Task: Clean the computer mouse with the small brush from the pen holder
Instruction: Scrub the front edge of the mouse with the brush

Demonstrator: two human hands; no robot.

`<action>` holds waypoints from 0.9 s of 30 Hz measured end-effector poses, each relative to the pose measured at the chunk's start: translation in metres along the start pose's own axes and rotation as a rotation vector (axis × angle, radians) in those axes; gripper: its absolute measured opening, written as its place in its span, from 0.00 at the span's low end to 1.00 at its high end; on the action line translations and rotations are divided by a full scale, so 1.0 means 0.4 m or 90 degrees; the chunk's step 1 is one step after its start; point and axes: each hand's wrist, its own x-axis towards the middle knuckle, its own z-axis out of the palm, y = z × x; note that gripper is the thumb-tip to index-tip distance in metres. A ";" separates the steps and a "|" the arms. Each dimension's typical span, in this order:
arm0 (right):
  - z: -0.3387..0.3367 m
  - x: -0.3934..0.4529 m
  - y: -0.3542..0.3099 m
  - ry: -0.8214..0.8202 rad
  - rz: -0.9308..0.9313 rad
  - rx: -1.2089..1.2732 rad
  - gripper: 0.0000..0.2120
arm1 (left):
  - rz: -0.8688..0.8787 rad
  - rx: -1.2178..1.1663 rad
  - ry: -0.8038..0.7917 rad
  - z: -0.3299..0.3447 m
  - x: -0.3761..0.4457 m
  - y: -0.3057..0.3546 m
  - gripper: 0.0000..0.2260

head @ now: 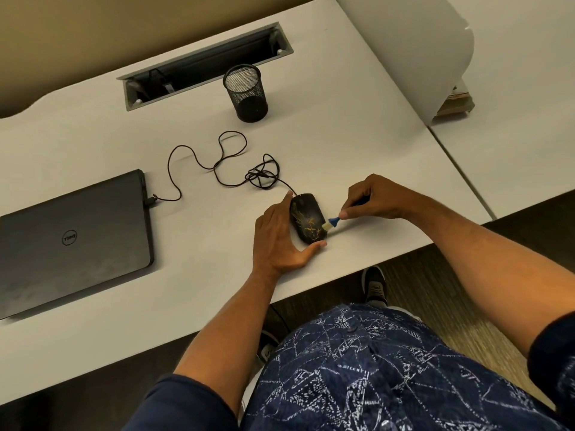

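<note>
You are well into the cleaning stage. The small brush (334, 221) is already out of the pen holder (246, 93), which stands at about 12 o'clock from the mouse, well apart from it, with nothing showing above its rim. Your right hand (371, 197) pinches the blue handle between thumb and forefinger, the other fingers curled behind it, and the pale bristles touch the mouse's right flank at roughly 3 o'clock on its body.

The computer mouse (308, 219) sits near the front edge of the white desk (357, 144), its cable (217, 163) trailing off toward 10 o'clock to the closed laptop (73, 241). Your left hand (280, 241) steadies the mouse: straight fingers lie pressed together along its left side, and the thumb is spread wide, hooked round the rear end at 6 o'clock.

What is left, by my judgement: whether the top shell, the button seams, the wheel and the left side under your fingers have been swept cannot be told from here. After brushing, the brush probably belongs back in the holder
</note>
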 end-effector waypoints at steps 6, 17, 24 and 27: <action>0.007 0.000 -0.003 0.033 -0.008 0.026 0.06 | 0.003 -0.002 0.003 -0.001 0.002 0.000 0.55; 0.003 -0.006 -0.012 -0.008 -0.010 -0.004 0.06 | 0.003 0.005 0.002 -0.001 0.002 0.000 0.55; 0.019 -0.005 -0.027 0.151 -0.061 0.022 0.08 | 0.007 0.000 0.007 -0.001 0.000 0.001 0.54; 0.034 -0.013 -0.025 0.111 -0.066 -0.014 0.07 | 0.005 -0.001 0.008 -0.001 -0.001 0.002 0.55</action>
